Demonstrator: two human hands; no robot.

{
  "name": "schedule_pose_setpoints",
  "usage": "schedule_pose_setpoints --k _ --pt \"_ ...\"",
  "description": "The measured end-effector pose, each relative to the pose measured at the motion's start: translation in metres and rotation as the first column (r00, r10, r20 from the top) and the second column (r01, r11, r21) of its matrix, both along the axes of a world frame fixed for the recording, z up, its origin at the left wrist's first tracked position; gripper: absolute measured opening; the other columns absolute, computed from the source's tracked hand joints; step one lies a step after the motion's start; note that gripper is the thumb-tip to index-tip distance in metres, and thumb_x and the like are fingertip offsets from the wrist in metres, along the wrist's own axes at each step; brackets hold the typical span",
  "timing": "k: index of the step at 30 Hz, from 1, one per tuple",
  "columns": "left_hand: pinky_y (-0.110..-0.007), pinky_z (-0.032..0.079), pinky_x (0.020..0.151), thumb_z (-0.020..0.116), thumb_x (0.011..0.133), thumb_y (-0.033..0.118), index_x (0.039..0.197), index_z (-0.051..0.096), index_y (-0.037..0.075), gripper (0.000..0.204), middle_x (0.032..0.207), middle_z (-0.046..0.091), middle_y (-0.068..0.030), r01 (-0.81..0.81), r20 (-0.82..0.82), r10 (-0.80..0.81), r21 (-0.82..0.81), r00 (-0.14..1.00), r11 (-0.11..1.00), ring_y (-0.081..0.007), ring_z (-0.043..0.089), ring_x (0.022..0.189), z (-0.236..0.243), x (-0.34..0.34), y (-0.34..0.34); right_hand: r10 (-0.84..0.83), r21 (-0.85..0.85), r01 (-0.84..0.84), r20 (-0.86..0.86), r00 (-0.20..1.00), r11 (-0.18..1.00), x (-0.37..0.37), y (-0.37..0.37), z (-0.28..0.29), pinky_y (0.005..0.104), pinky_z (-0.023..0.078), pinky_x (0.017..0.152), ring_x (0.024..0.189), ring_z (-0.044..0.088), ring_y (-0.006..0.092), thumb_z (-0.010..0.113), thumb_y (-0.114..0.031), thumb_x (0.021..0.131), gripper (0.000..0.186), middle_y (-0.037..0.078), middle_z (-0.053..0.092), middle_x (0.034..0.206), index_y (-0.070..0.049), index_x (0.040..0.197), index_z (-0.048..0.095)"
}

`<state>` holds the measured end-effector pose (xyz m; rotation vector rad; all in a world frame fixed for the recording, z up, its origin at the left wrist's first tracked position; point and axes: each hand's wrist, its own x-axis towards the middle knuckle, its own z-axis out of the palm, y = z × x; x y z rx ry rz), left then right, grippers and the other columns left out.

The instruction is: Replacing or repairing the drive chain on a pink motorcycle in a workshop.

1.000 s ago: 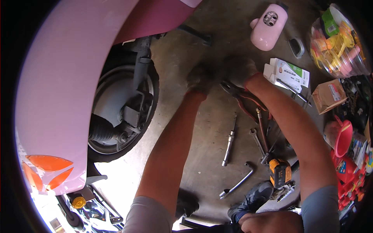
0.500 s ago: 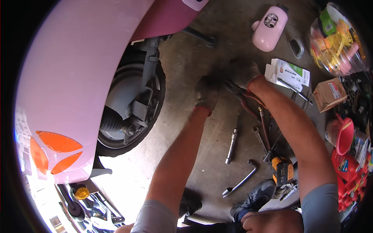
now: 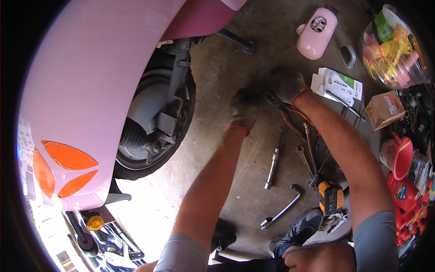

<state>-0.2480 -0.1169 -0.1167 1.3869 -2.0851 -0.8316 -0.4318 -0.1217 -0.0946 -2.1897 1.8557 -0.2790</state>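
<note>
My left hand (image 3: 244,109), in a pale knitted glove with dark fingers and a red cuff, is closed low over the concrete floor. Close by on its right, my right hand (image 3: 290,85) wears a matching glove and also looks closed. A dark patch lies between the fingertips, so whatever they grip is hard to make out. Red-handled pliers (image 3: 287,114) lie just below the right hand, their jaws pointing toward the left one. To the left of both hands stands a scooter wheel (image 3: 156,122) under a pink body panel (image 3: 90,81).
Nearer me lie a socket extension (image 3: 273,167), an open-end wrench (image 3: 303,158), a bent socket wrench (image 3: 283,208) and a yellow-black power tool battery (image 3: 330,198). Rightward are an opened white box (image 3: 340,86), a cardboard box (image 3: 385,110), a clear tub (image 3: 394,50) and a pink shell part (image 3: 315,38).
The whole view has shifted slightly, so the wheel and the tools sit a little farther right. Both hands stay together at nearly the same spot above the floor.
</note>
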Motion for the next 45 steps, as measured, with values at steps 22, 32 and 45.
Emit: schedule_pose_setpoints --k 22,32,45 --pt "-0.035 0.048 0.082 0.054 0.085 0.018 0.095 0.064 0.003 0.021 0.097 0.064 -0.0106 0.044 -0.135 -0.022 0.160 0.991 0.986 -0.0240 0.062 0.089 -0.022 -0.035 -0.027 -0.423 0.249 0.465 0.848 0.319 0.850 -0.049 0.100 0.012 0.0291 0.043 0.070 0.075 0.052 0.0151 0.055 -0.011 0.081 0.014 0.005 0.055 0.084 -0.002 0.091 0.058" --pt "-0.041 0.047 0.087 0.051 0.083 0.029 0.103 0.065 0.010 0.031 0.107 0.063 -0.0139 0.333 0.582 -0.273 0.004 0.766 0.943 -0.0331 0.059 0.100 0.024 -0.061 -0.038 -0.495 0.035 0.594 0.593 0.635 0.804 -0.147 0.226 0.017 0.0250 0.041 0.064 0.069 0.047 0.0108 0.051 -0.003 0.085 0.002 0.003 0.046 0.075 -0.004 0.085 0.052" --pt "-0.040 0.049 0.083 0.065 0.073 0.026 0.110 0.061 0.008 0.041 0.105 0.062 -0.0146 0.198 0.285 -0.118 -0.272 0.951 0.942 -0.0320 0.060 0.097 0.013 -0.062 -0.006 -0.288 0.300 0.625 0.950 -0.123 0.720 -0.208 0.293 -0.053 0.0279 0.044 0.084 0.093 0.057 0.0160 0.051 -0.002 0.086 0.018 0.005 0.060 0.101 -0.004 0.103 0.058"
